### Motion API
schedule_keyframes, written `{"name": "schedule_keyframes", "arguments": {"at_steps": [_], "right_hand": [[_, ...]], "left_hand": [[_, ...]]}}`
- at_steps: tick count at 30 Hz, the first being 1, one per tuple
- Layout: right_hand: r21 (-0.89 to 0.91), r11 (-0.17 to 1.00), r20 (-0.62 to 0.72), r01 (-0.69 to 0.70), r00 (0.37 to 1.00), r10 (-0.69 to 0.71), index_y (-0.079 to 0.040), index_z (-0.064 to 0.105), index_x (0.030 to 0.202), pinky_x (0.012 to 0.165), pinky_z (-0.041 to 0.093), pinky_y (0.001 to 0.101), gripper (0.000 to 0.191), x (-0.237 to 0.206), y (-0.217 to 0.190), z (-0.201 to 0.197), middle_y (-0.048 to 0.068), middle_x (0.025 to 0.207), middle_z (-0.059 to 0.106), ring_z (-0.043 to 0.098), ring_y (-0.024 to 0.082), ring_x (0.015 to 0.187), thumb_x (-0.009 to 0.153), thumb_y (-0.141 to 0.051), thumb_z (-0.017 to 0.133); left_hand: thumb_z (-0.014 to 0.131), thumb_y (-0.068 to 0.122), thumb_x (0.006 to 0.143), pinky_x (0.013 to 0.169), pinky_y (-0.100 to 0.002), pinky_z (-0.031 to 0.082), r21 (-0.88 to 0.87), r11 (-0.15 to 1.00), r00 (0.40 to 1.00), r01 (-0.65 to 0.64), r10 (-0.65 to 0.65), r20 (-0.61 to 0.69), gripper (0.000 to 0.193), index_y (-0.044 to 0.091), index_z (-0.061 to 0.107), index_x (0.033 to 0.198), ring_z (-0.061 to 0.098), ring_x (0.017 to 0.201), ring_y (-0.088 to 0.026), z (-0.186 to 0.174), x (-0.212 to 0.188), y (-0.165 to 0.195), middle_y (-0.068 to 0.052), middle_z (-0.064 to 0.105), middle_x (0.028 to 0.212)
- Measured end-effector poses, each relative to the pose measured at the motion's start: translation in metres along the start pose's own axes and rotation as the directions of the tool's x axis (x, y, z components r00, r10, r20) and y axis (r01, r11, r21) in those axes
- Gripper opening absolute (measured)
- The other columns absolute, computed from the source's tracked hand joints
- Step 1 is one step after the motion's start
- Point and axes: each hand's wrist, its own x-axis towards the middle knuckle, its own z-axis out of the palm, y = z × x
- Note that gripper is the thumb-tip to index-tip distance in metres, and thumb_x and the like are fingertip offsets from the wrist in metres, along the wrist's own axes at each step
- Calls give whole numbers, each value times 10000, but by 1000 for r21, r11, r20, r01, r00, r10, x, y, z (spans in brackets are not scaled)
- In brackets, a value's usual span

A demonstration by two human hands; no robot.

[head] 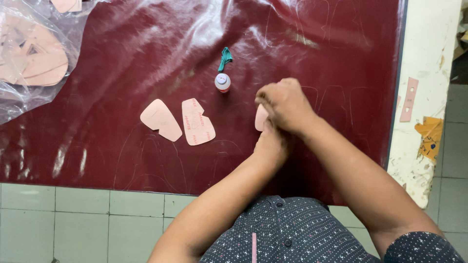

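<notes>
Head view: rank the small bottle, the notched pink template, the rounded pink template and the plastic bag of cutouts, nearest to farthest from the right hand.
From the right hand:
1. small bottle, just up-left of it
2. notched pink template, left
3. rounded pink template, further left
4. plastic bag of cutouts, far top-left corner

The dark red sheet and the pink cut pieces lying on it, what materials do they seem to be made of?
The dark red sheet looks like glossy synthetic leather or vinyl: it throws bright glare and carries scratched pattern outlines. The two pink cut pieces look like thin matte card or stiff lining, flat with clean edges; which one is unclear. The right hand and left hand press a third piece.
</notes>
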Motion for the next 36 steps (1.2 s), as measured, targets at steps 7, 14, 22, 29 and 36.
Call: {"name": "schedule_keyframes", "arguments": {"at_steps": [7,14,22,29,36], "right_hand": [[-23,998,-83,-57,995,55,-96,745,939,835,462,444,92,11,30,-11,71,851,719,630,288,776,958,-186,748],[-48,998,-106,-48,993,42,-82,736,927,885,463,434,87,-5,33,-21,73,847,713,632,277,754,971,-158,733],[-35,993,-133,-115,985,109,-76,721,974,1063,463,486,103,-40,26,-22,74,926,734,683,275,896,1002,-174,706],[6,986,-137,-165,977,164,-68,706,1015,1109,451,480,116,-58,21,-20,72,978,742,688,276,951,1012,-184,699],[-21,986,-149,-168,975,163,-67,703,1004,1108,444,517,108,-57,10,-20,69,939,737,696,266,905,998,-175,708]], "left_hand": [[565,118,868,780,-367,523,-20,992,874,121,-116,-472,415,-197,632,1130,609,961,-347,-16,-10,-15,-386,558,1288],[580,98,880,763,-349,539,-92,992,847,83,-118,-518,256,-117,654,998,614,932,-300,-30,-18,-24,-312,583,1240],[614,77,834,753,-336,551,-180,984,832,6,-105,-545,179,-20,660,978,608,949,-245,-37,-21,-43,-149,577,1101],[629,100,807,767,-370,514,-235,970,885,-54,-63,-462,123,64,668,919,595,966,-250,-48,-26,-57,-80,574,1007],[615,123,870,1016,-432,446,-256,967,881,-14,-109,-459,156,116,684,1011,593,1190,-215,-54,-34,-66,-33,631,1124]]}}
